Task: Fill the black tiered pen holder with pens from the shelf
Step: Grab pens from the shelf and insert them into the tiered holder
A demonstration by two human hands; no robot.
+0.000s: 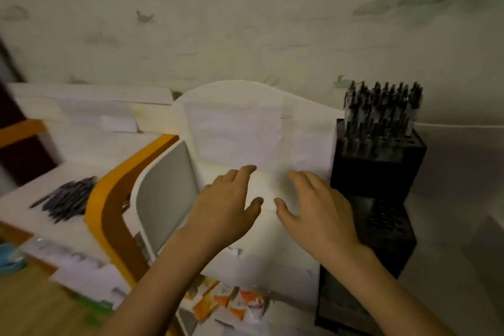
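Black tiered pen holder (379, 169): stands at 3 o'clock of the hands, just beside the right hand (319, 213), upper tier packed with upright pens (381, 109), lower tier (387, 222) showing bare holes. Loose pens (66, 199): heaped on the white shelf (32, 215) at 9 o'clock, well apart from the left hand (226, 207). Both hands: fingers spread and relaxed, grasping nothing, over the white surface (270, 243) between shelf and holder
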